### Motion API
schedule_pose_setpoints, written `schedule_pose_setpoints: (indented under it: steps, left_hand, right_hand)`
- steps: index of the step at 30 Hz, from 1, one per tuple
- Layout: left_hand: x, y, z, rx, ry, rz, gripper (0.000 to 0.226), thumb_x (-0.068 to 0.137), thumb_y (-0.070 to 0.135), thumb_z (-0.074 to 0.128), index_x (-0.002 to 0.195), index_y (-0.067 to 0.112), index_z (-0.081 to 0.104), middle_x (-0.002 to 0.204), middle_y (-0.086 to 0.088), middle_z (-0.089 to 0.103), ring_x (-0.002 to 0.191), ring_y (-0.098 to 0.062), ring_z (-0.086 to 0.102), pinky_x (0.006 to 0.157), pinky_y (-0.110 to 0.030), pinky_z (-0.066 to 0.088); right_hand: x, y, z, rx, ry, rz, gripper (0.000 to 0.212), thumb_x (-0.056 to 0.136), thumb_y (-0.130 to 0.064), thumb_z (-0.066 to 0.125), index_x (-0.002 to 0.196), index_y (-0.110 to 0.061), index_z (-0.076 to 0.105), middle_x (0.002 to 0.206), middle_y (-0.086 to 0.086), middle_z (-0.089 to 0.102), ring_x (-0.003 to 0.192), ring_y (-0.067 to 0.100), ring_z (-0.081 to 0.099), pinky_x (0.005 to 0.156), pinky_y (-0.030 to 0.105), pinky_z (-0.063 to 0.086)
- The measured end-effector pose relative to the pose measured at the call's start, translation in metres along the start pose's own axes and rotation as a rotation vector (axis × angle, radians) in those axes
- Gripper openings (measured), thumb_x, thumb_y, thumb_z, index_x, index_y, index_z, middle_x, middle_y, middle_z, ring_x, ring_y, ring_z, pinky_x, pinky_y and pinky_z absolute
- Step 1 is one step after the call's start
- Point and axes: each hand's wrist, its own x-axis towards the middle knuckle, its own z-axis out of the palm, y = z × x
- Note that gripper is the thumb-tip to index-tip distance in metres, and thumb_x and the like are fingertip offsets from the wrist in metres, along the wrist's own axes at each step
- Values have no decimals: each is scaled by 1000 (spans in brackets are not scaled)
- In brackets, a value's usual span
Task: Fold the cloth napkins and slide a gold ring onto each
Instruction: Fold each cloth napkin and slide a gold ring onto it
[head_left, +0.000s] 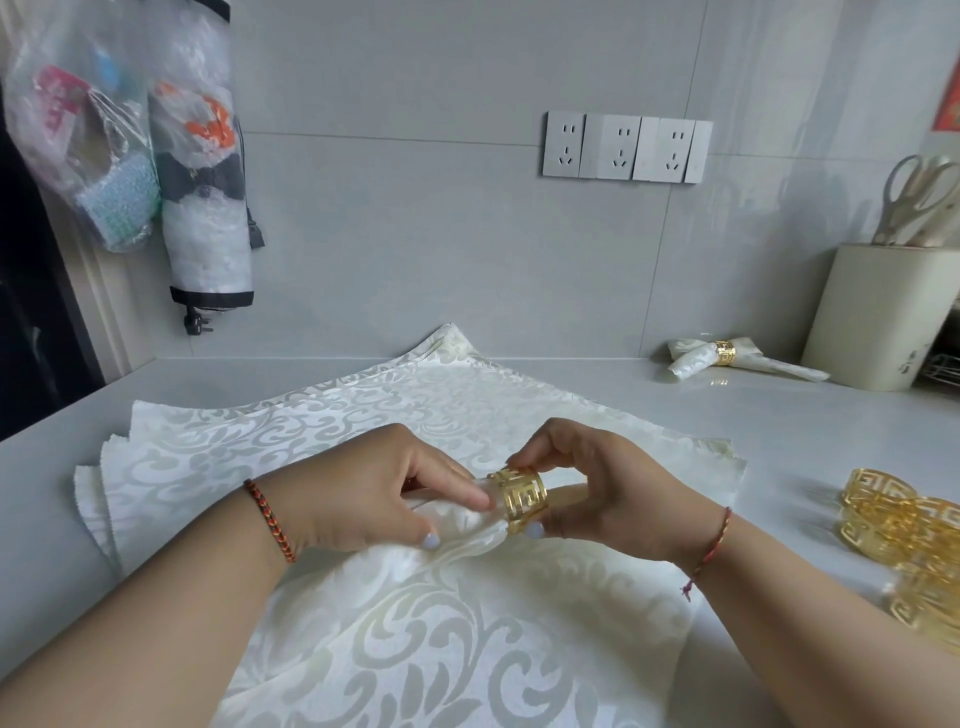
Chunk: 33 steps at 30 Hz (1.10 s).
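A stack of cream damask napkins (291, 431) lies spread on the white counter (649, 415). Over the stack's middle, my left hand (363, 499) pinches the gathered end of the top napkin (462, 525). My right hand (608, 499) holds a gold cut-out ring (522, 499) between thumb and fingers, and the bunched cloth sits inside the ring. A pile of loose gold rings (904, 535) rests at the right edge of the counter. One finished napkin with a gold ring (727, 356) lies at the back right by the wall.
A cream utensil holder (878, 317) with scissors (909, 202) stands at the back right corner. Wall sockets (626, 148) sit above the counter. Plastic bags (88, 145) and a bag dispenser (205, 171) hang at the left wall.
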Motion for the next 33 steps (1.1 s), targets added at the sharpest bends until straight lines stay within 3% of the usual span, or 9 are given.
schedule_pose_setpoints:
  steps: [5,8,11,13,17,21,26,29,33]
  left_hand:
    - [1,0,2,-16,-26,-7,59,71,-6,73,98,46,72,112,34,64,108,10,58,94,-5,39]
    - [1,0,0,-58,46,-12,62,71,-6,74,93,52,71,110,33,65,107,9,60,96,-12,43]
    - [0,0,-1,-58,100,-10,54,70,1,75,92,51,73,109,28,68,105,-2,64,99,-34,49]
    - [0,1,0,-48,128,-12,49,68,5,74,91,49,74,107,24,70,101,-9,67,95,-43,51]
    - [1,3,2,-45,176,-14,47,65,13,75,87,54,72,103,21,72,95,-9,68,89,-38,52]
    - [2,2,4,-72,200,-34,42,60,20,74,87,53,73,101,13,74,94,-11,69,91,-41,52]
    - [6,-6,4,-109,238,-27,26,60,23,75,80,36,65,89,-26,63,66,-31,50,63,-47,44]
    - [6,-6,5,-226,183,-85,35,62,22,74,88,35,54,105,-6,66,79,-40,60,68,-52,51]
    - [16,1,15,-337,161,-133,62,61,52,71,119,33,57,115,13,67,104,-5,64,98,-29,46]
  right_hand:
    - [2,-1,4,-52,-26,-27,46,66,-19,87,101,-31,58,100,-16,66,97,-6,60,87,10,43]
    - [4,3,-3,62,26,8,38,73,-21,82,105,-22,61,103,-5,68,98,7,63,92,25,48]
    - [5,8,-7,187,89,141,7,88,-26,67,89,-20,69,89,1,70,84,20,64,86,40,51]
    - [6,10,-2,163,77,202,15,90,-32,63,79,-23,69,78,-1,68,74,13,59,78,36,51]
    - [7,7,8,290,74,243,43,76,-55,63,87,-14,69,93,22,67,81,21,57,83,50,49]
    - [9,9,17,288,107,258,28,93,-36,56,83,-11,64,68,0,57,64,13,48,61,30,40]
    - [13,6,24,267,240,259,27,98,-21,48,84,1,56,48,-2,50,44,9,38,43,18,32]
    - [14,2,24,214,259,224,27,98,-22,47,84,0,55,44,-4,48,41,8,37,41,18,32]
    - [16,1,27,188,242,205,26,98,-23,48,81,-5,56,42,-8,46,39,8,37,42,21,33]
